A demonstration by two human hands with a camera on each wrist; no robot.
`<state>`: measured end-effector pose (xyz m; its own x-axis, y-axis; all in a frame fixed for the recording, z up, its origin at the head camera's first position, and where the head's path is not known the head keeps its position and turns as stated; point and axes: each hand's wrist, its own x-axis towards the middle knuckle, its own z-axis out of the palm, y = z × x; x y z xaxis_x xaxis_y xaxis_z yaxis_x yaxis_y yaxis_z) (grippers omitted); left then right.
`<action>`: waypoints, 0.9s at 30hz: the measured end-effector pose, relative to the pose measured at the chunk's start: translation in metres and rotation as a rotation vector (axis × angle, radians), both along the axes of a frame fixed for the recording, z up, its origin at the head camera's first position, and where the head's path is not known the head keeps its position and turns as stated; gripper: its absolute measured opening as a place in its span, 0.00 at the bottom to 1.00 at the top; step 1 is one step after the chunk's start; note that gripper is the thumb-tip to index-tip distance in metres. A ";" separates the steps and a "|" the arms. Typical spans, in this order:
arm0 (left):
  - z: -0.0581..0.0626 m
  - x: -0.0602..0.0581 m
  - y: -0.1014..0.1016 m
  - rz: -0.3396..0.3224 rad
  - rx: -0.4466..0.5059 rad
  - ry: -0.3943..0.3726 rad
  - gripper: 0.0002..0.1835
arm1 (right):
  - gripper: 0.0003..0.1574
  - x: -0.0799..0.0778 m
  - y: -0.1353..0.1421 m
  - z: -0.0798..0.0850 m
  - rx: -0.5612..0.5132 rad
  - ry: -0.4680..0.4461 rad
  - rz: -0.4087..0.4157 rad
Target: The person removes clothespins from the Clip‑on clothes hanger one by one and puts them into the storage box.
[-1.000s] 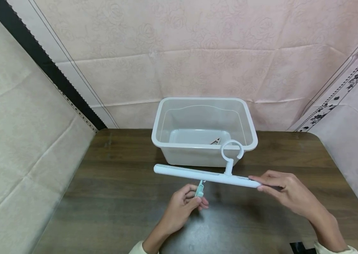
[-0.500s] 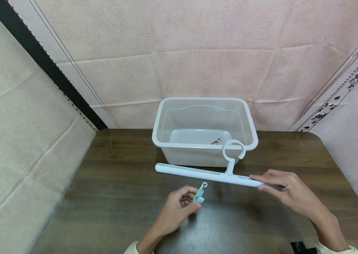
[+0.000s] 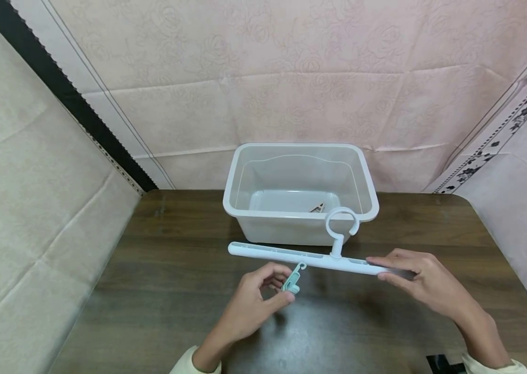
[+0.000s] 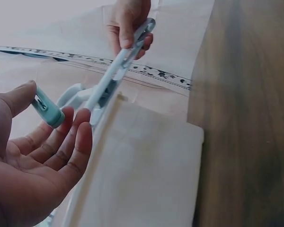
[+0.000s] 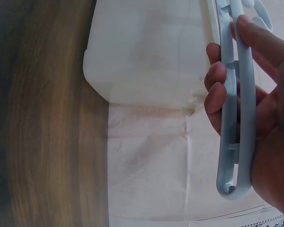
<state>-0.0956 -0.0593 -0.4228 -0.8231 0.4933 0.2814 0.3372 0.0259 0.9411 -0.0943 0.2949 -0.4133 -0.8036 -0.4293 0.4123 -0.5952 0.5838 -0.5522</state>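
Observation:
My right hand (image 3: 420, 278) grips one end of a pale blue plastic hanger bar (image 3: 287, 254), its curled fingers wrapped around it in the right wrist view. A round hook (image 3: 342, 224) rises from the bar's middle. Between thumb and fingers, my left hand (image 3: 263, 298) pinches a mint-green clothes peg (image 3: 291, 280) topped with a small hook. That hook points up just below the bar's underside in the head view. The left wrist view shows the peg (image 4: 48, 111) against the thumb, the other fingers loosely bent beneath.
Behind the hanger, a pale grey plastic tub (image 3: 301, 228) stands at the back of the dark wooden table (image 3: 170, 291). A small clip-like piece (image 3: 317, 208) lies inside it. Patterned cloth (image 3: 268, 93) hangs behind and at both sides. A black item (image 3: 443, 363) lies by the right sleeve.
The left hand has drawn back slightly left with the peg, whose hook dropped away from the bar, then rose slightly. The right hand and hanger have barely shifted.

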 end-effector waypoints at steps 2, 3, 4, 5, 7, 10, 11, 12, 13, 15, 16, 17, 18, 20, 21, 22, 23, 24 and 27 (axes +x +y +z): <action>0.004 -0.001 -0.001 0.005 0.009 0.018 0.13 | 0.29 0.000 0.000 0.000 0.006 0.003 -0.006; 0.007 -0.002 -0.001 0.011 0.010 0.028 0.13 | 0.29 0.000 0.000 0.000 0.009 0.004 -0.007; 0.009 -0.003 -0.002 0.017 0.010 0.034 0.13 | 0.29 0.000 0.000 0.000 0.012 0.005 -0.008; 0.011 -0.004 -0.003 0.025 0.006 0.039 0.13 | 0.28 0.000 0.000 0.000 0.012 0.005 -0.010; 0.017 -0.006 -0.005 0.045 0.001 0.049 0.14 | 0.28 0.000 0.000 -0.001 0.018 0.010 -0.015; 0.026 -0.010 -0.008 0.078 -0.015 0.064 0.15 | 0.27 -0.001 0.000 -0.001 0.021 0.000 -0.027; 0.029 -0.012 -0.009 0.087 -0.019 0.072 0.15 | 0.27 -0.001 0.000 -0.001 0.020 -0.011 -0.034; 0.032 -0.014 -0.010 0.095 -0.023 0.082 0.16 | 0.26 -0.001 0.000 -0.001 0.021 -0.020 -0.040; 0.034 -0.016 -0.011 0.103 -0.030 0.093 0.16 | 0.25 -0.001 0.000 -0.001 0.019 -0.030 -0.044; 0.040 -0.022 -0.012 0.114 -0.039 0.113 0.16 | 0.24 0.000 0.000 -0.001 0.013 -0.056 -0.055; 0.043 -0.025 -0.013 0.119 -0.042 0.121 0.16 | 0.24 0.000 0.001 -0.001 0.013 -0.062 -0.059; 0.046 -0.028 -0.014 0.122 -0.046 0.129 0.16 | 0.23 0.000 0.001 -0.001 0.013 -0.066 -0.062; 0.048 -0.032 -0.015 0.128 -0.052 0.138 0.16 | 0.23 -0.001 0.001 -0.001 0.014 -0.065 -0.061; 0.054 -0.038 -0.016 0.138 -0.067 0.156 0.16 | 0.23 0.000 0.001 -0.001 0.012 -0.063 -0.057; 0.056 -0.040 -0.017 0.142 -0.076 0.165 0.16 | 0.23 0.000 0.001 -0.001 0.010 -0.059 -0.053; 0.059 -0.042 -0.017 0.146 -0.087 0.175 0.16 | 0.23 0.000 0.001 -0.001 0.008 -0.057 -0.050; 0.060 -0.044 -0.017 0.147 -0.096 0.184 0.16 | 0.24 0.000 0.002 -0.002 0.005 -0.053 -0.045; 0.062 -0.046 -0.018 0.149 -0.106 0.194 0.16 | 0.24 0.000 0.002 -0.002 0.002 -0.050 -0.043; 0.066 -0.052 -0.017 0.145 -0.118 0.214 0.16 | 0.24 0.000 0.002 -0.002 -0.006 -0.044 -0.038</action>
<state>-0.1474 -0.0766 -0.3565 -0.8156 0.4142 0.4041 0.5126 0.1932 0.8366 -0.0942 0.2973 -0.4152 -0.8370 -0.3957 0.3781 -0.5473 0.6026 -0.5809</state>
